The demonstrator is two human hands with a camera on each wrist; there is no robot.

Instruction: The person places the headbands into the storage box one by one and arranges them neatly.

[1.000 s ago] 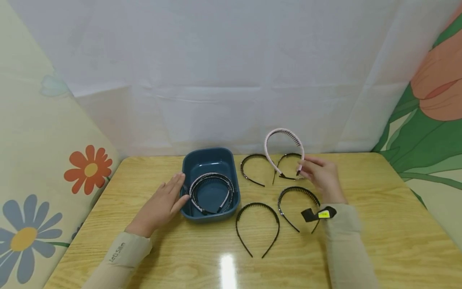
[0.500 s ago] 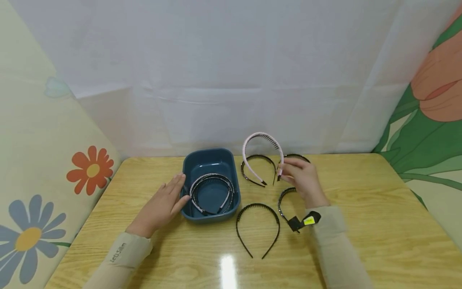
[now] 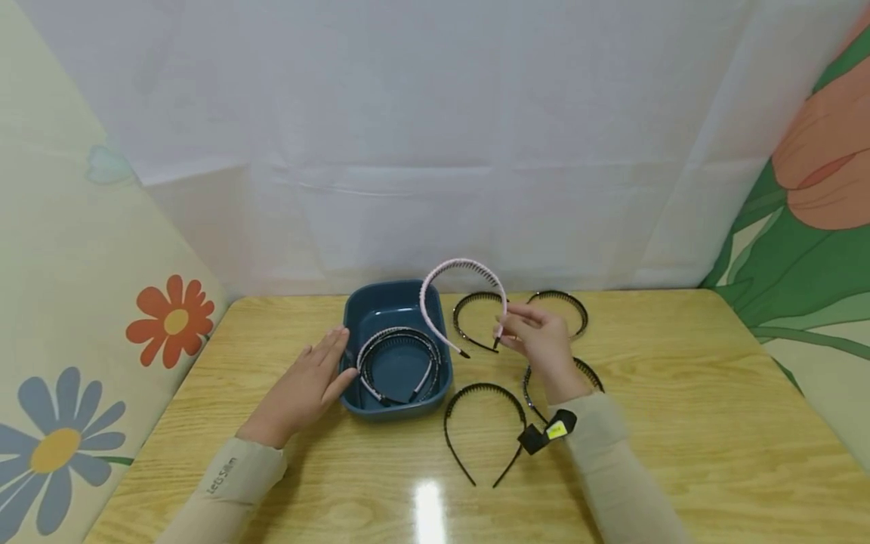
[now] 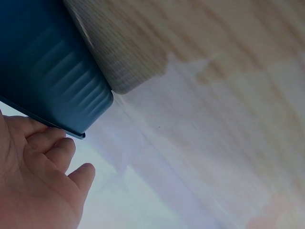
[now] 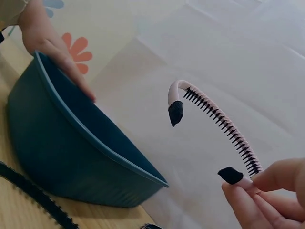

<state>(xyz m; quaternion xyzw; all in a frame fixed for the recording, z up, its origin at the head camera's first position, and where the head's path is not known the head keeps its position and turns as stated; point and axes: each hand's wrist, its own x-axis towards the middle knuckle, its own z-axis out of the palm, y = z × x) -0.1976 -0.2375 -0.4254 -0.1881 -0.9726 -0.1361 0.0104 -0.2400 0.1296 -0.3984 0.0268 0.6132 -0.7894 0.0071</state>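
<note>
My right hand [image 3: 537, 336] pinches a pale pink headband [image 3: 464, 262] near one black-tipped end, and its arch stands up in the air. Dark comb teeth line the band's inner side in the right wrist view. The raised loop overlaps the right rim of a dark blue plastic box [image 3: 397, 413] in the head view. Inside that box lie several stacked headbands [image 3: 401, 330], pale and black. My left hand [image 3: 299, 389] rests against the box's left rim, fingers extended along it; the left wrist view shows fingertips [image 4: 57, 132] at the rim.
Black toothed headbands lie on the wooden table [image 3: 326, 483]: a front one [image 3: 485, 386], a back one [image 3: 469, 298], a back-right one [image 3: 571, 296] and one partly under my right wrist [image 3: 587, 370]. A white sheet [image 3: 421, 151] hangs behind the table.
My right hand has carried the pink headband left and slightly down, from over the back-right headbands to the box's right rim. My left hand has stayed at the box.
</note>
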